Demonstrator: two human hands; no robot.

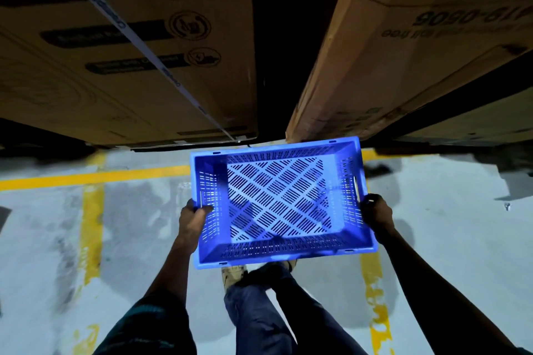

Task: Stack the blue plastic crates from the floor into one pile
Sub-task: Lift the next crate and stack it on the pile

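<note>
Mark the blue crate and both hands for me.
blue crate [278, 204]: head view, on its slotted bottom panel.
left hand [192, 220]: head view, on the back of the hand gripping the crate's left wall.
right hand [376, 210]: head view, on its knuckles at the right wall.

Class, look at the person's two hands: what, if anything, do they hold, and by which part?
Both hold one blue crate by its short ends: left hand at the left end's handle slot, right hand at the right end.
</note>
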